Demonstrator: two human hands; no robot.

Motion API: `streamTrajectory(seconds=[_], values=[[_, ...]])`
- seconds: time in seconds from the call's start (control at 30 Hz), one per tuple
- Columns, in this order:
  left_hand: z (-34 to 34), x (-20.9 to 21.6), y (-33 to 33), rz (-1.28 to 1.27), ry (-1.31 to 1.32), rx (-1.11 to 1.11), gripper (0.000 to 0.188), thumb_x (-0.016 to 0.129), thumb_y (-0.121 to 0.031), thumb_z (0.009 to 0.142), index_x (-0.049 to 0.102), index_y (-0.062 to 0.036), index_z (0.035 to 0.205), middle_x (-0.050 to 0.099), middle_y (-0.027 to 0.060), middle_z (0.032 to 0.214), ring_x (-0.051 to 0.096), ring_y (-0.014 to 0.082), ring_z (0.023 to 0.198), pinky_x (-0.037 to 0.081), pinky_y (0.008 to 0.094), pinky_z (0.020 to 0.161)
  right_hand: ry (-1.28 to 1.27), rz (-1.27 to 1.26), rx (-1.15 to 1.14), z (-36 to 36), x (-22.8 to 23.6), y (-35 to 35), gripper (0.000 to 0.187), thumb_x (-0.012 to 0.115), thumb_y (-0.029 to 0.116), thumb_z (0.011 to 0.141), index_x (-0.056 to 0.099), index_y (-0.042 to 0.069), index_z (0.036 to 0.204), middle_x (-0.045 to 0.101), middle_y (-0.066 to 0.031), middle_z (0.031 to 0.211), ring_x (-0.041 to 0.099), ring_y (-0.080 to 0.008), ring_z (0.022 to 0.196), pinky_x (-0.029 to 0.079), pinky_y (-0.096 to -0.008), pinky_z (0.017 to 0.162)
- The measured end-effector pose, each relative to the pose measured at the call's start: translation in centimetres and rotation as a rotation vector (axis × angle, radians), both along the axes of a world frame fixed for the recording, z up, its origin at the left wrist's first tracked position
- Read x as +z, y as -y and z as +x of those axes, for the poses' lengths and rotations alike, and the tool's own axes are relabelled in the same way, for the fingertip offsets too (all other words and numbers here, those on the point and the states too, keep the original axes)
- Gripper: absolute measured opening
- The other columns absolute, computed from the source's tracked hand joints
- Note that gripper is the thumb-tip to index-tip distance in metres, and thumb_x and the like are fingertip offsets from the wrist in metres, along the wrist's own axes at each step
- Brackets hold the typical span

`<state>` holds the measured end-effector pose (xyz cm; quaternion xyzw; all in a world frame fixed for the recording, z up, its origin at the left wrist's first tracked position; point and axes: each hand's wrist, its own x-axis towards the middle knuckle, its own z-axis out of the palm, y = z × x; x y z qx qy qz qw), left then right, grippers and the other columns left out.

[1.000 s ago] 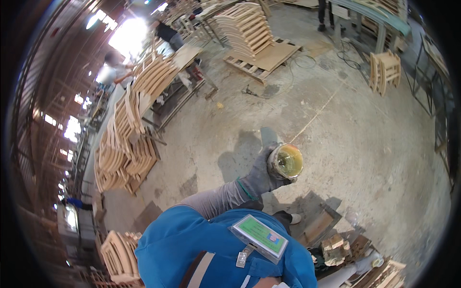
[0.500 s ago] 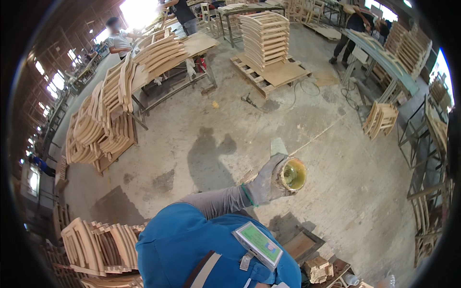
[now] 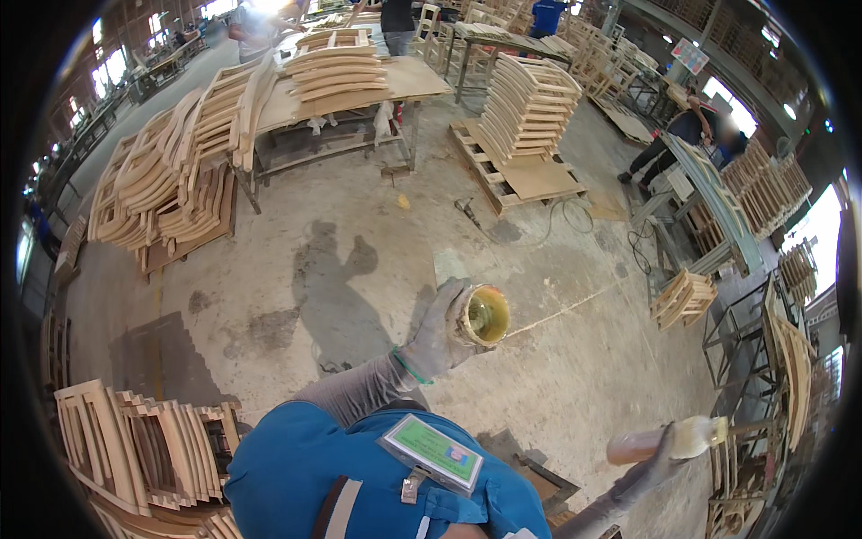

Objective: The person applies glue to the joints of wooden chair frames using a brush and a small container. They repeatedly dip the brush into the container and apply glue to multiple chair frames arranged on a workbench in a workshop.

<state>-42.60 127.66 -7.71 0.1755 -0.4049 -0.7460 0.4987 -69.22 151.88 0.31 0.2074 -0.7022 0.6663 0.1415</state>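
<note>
My left hand (image 3: 435, 334), in a grey glove with a green cuff edge, is closed round a stained cup (image 3: 488, 315). The cup is tilted so that its open mouth shows yellowish residue or liquid inside. Off to the lower right, my gloved right hand (image 3: 663, 460) grips a clear bottle (image 3: 631, 446) lying nearly sideways. Reddish-amber contents show at the bottle's left end, and its pale yellowish end points right. The right fingers are partly hidden behind the bottle. The two hands are well apart.
Stacked wooden chair frames (image 3: 337, 72) cover a table at the left. A pallet (image 3: 503, 193) ahead carries another stack. A power tool (image 3: 467, 212) with a cord lies on the concrete floor. Chair parts (image 3: 144, 449) stand at lower left. A co-worker (image 3: 687, 126) bends over a bench at far right.
My right hand has come into view at lower right with the bottle. The left hand and cup appear further left as the view has turned right.
</note>
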Motion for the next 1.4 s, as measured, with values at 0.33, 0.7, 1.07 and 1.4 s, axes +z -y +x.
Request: streamTrajectory(seconds=[0.33,0.7,1.07,1.4], values=[[6.8,1.8,1.1,0.416,-0.291,-0.117,0.039,0.034,-0.038,0.096,0.048,-0.0094,0.119,0.054,0.0092,0.115,0.056,0.0227,0.104,0.051,0.0411,0.084,-0.304,-0.2,0.093,4.1,8.3,5.9,0.06,0.06,0.026,0.084,0.037,-0.002,0.131,0.048,-0.017,0.123,0.051,-0.0242,0.109,0.042,-0.0362,0.093],[7.4,2.7,1.6,0.283,-0.206,-0.002,0.036,0.039,-0.035,0.096,0.047,-0.0074,0.118,0.053,0.008,0.104,0.055,0.0206,0.101,0.048,0.0353,0.088,-0.471,0.425,0.535,7.4,3.5,11.3,0.078,0.076,0.006,0.063,0.037,0.003,0.13,0.051,-0.0129,0.117,0.051,-0.0231,0.106,0.04,-0.0347,0.091],[4.8,7.9,1.3,0.391,-0.457,-0.46,0.028,0.049,-0.039,0.091,0.05,-0.0181,0.109,0.051,0.0003,0.104,0.055,0.0169,0.097,0.052,0.0405,0.08,-1.223,0.588,0.068,9.0,8.9,12.9,0.075,0.075,0.004,0.066,0.038,0.006,0.132,0.049,-0.0128,0.128,0.049,-0.0298,0.115,0.036,-0.0394,0.099],[3.2,9.9,1.9,0.353,-0.491,-0.569,0.038,0.043,-0.042,0.094,0.046,-0.0153,0.121,0.052,-0.0003,0.115,0.054,0.017,0.103,0.05,0.0409,0.085,-1.452,0.564,-0.083,7.6,12.2,13.6,0.06,0.071,0.007,0.071,0.041,0.007,0.123,0.052,-0.0078,0.12,0.049,-0.0251,0.113,0.032,-0.0451,0.102]])
